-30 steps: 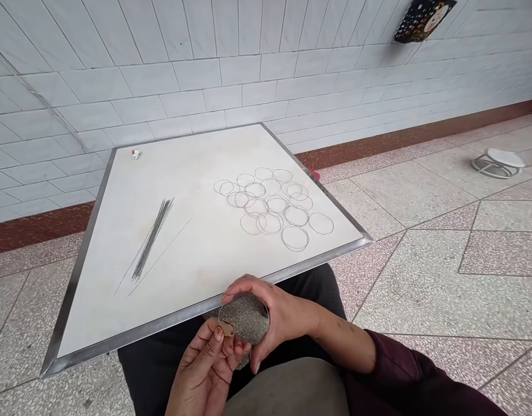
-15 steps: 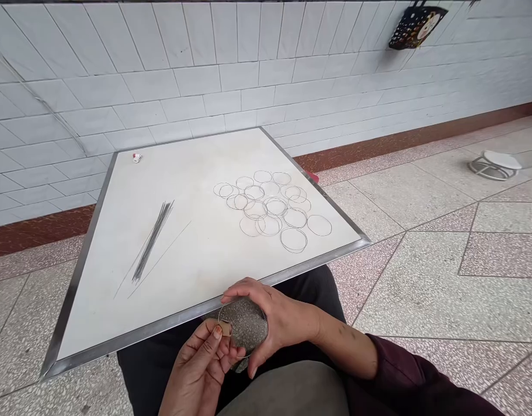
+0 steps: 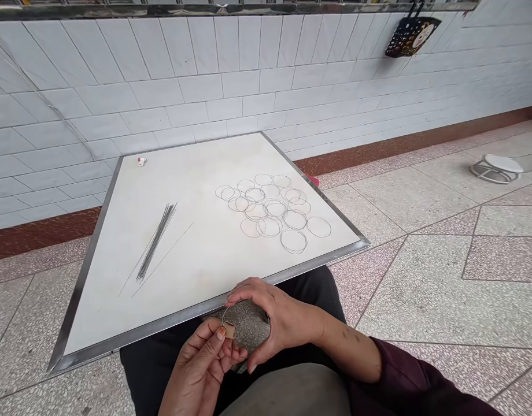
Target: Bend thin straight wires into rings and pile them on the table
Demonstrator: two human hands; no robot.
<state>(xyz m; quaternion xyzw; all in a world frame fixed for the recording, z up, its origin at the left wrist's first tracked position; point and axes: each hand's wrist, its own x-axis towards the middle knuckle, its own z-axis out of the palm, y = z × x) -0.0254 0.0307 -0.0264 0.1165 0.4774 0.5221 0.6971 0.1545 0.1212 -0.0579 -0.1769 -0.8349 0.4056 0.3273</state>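
My left hand (image 3: 207, 352) is closed, thumb and forefinger pinching a small tan flat piece (image 3: 229, 330) at the side of a thin wire ring (image 3: 224, 312). What the tan piece is made of I cannot make out. My right hand (image 3: 274, 318) curves round the far side of the ring, thumb below and fingers above, its palm against the wire. Both hands are over my lap, just off the near table edge. On the table, many wire rings (image 3: 294, 219) lie overlapping at the right. A bundle of straight wires (image 3: 155, 245) lies at the left, with a single wire (image 3: 164, 259) beside it.
The white table (image 3: 196, 179) has a metal rim. A small red and white object (image 3: 141, 162) lies at its far left corner. Behind it stands a tiled wall (image 3: 162, 86) with a dark dotted bag (image 3: 412, 36) hanging. A white stool (image 3: 497, 169) stands on the floor at the right.
The view has tipped up slightly, so more of the wall shows. Both hands keep their hold on the ring; its lower part shows less clearly now.
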